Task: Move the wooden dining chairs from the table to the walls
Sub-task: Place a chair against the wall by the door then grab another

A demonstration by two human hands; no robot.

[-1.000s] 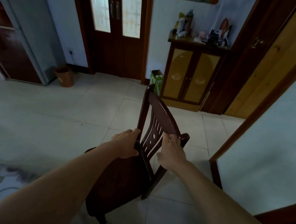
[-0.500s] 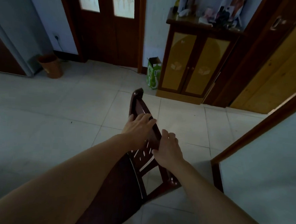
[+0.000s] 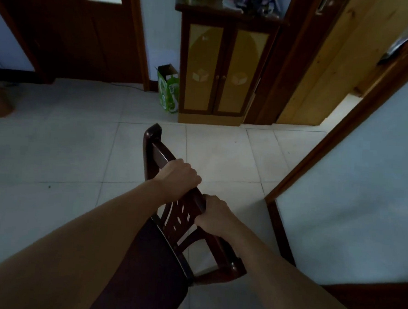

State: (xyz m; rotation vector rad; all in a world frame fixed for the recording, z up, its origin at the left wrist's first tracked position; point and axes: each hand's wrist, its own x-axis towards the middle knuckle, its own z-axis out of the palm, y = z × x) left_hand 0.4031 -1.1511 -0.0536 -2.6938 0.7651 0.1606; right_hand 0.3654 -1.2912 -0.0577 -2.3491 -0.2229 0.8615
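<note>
Stretching across most of the view, the pale tiled floor (image 3: 55, 150) runs up to dark double doors (image 3: 69, 29) at the far left and a white wall (image 3: 353, 194) with dark wood trim close on the right. Against the far wall stands a cabinet (image 3: 224, 67) with two yellow door panels and blurred clutter on top, with a green carton (image 3: 169, 90) just beside its left side and a light wooden door (image 3: 342, 62) to its right. Near the middle, the dark wooden chair (image 3: 182, 220) is out on the open floor, tilted, its carved back toward the wall on the right. The left hand (image 3: 176, 177) wraps the top rail, fingers curled over it. The right hand (image 3: 214, 217) grips the same rail lower down, fingers closed around its edge.
</note>
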